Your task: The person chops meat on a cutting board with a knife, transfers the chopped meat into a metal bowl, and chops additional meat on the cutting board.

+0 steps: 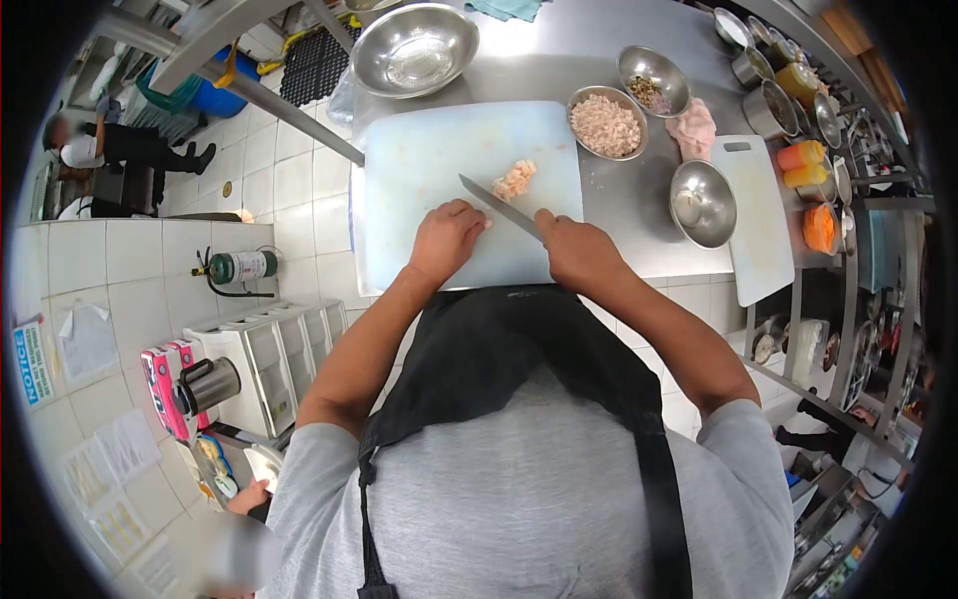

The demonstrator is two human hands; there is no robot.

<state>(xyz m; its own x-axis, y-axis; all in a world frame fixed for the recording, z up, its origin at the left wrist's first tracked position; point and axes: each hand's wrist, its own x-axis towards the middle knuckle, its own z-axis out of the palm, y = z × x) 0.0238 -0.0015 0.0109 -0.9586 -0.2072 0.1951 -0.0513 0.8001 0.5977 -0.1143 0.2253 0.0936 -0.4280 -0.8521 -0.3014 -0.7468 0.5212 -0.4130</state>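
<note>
On the white cutting board [409, 160], my right hand [584, 252] is wrapped round the handle of a kitchen knife [504, 208]. Its blade slants up and left over the board. My left hand [447, 240] has its fingers curled and pressed down on a small pale piece of food [488, 223], mostly hidden by the fingertips, just left of the blade. A small heap of chopped pale pink food [515, 180], perhaps raw meat, lies on the far side of the knife. A metal bowl of similar chopped food [607, 124] stands at the board's far right corner.
Behind stand a large metal bowl [414, 52] and a bowl with brown and purplish bits [654, 88]. Rightward are a pink cloth [692, 130], another metal bowl [703, 205], a second cutting board [760, 230] and several containers [773, 108]. Other people are at left.
</note>
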